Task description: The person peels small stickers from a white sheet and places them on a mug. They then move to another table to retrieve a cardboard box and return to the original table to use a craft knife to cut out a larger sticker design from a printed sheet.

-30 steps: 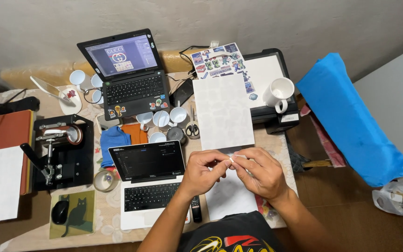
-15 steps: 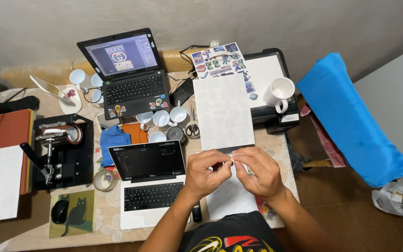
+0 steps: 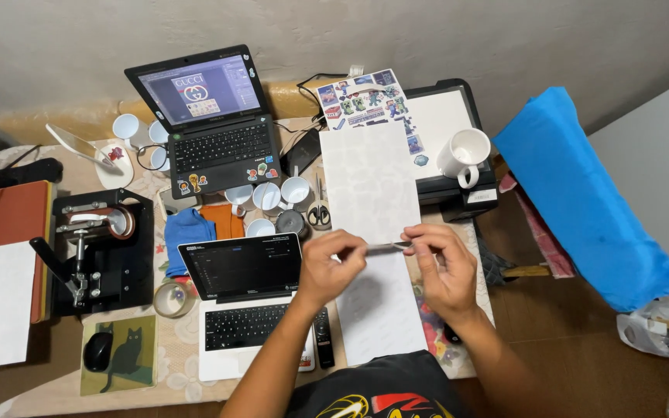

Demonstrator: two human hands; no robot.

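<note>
While I watch, left hand (image 3: 333, 267) and right hand (image 3: 444, 267) pinch a thin strip (image 3: 387, 246) by its ends, long axis left-right, above white sheet (image 3: 377, 310).

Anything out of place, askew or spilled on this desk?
No spill or damage shows. One oddity: a white mug stands on the printer lid instead of the desk. Both hands pinch a thin strip over the white sheets.

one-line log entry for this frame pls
left hand: pinching thin strip | right hand: pinching other end | below: white sheet
</note>
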